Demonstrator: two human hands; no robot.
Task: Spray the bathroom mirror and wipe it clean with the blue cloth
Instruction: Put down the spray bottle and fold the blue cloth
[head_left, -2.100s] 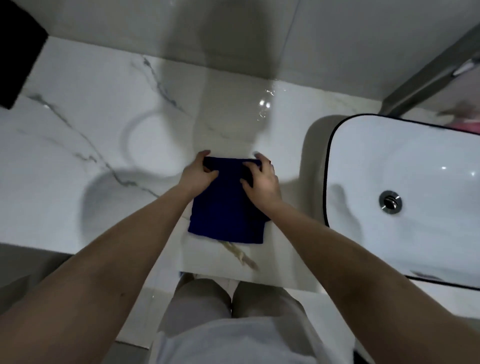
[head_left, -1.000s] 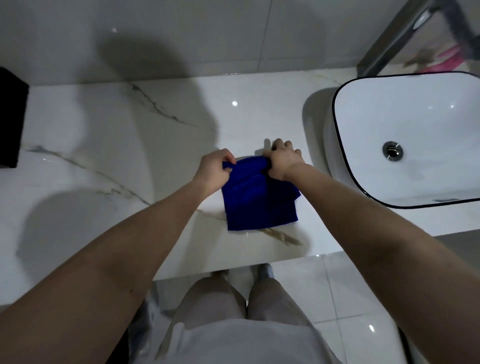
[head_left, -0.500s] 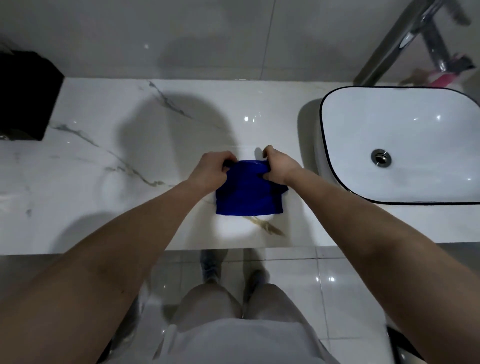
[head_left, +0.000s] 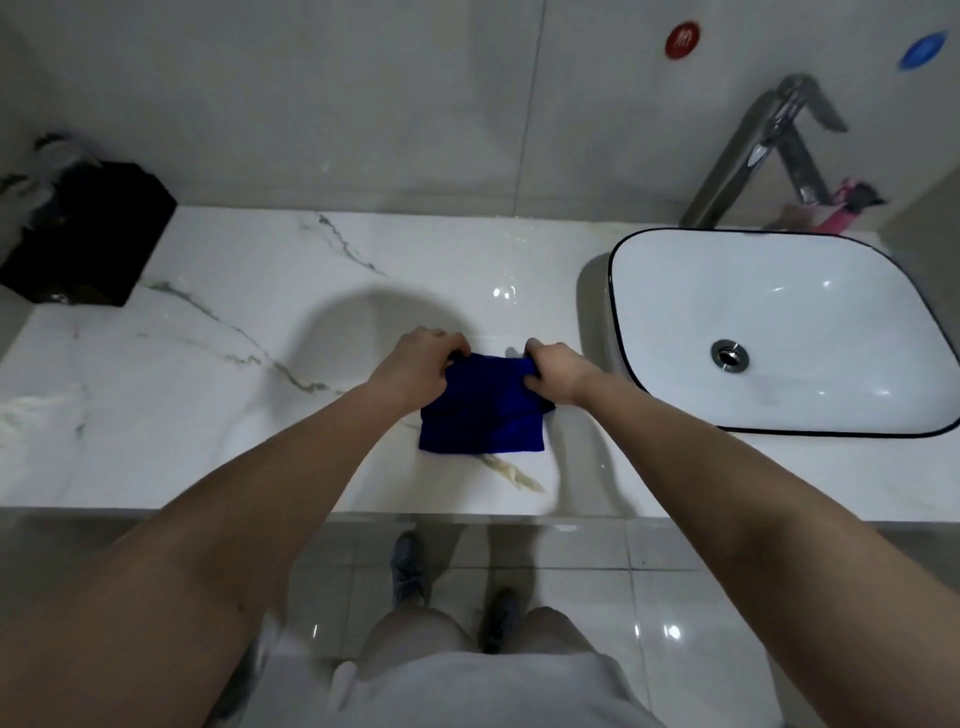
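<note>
Far left, back corner of the counter (head_left: 156, 374): black box (head_left: 88, 234) against the wall, not part of this job. Middle of the counter, nearer the front edge than the wall: blue cloth (head_left: 480, 415), folded to a small rectangle, near edge lying on the marble, far edge gathered up between both hands. Left hand (head_left: 415, 371) is clenched on the far left corner of the cloth, fingers curled over the top. Right hand (head_left: 558, 371) is grasping the far right corner the same way, thumb side tucked into the fabric. Cloth looks half lifted at the back, flat at the front. Right of that, just beside the right hand: white sink (head_left: 623, 312) with black rim sits on the counter's right end, drain visible, bowl looks dry. Tap (head_left: 753, 150) behind it at the back edge, something pink (head_left: 844, 208) lying near its base, can't tell what. No spray bottle in view, no mirror in view, camera is aimed down at the counter. My read: step in hand is cloth handling, either folding or picking it up; can't tell from this whether the mirror has been sprayed or wiped. Next move probably calls for settling the cloth into one hand as a firm pad, flat face out, freeing the other hand, and raising the view to find the bottle and mirror.
</note>
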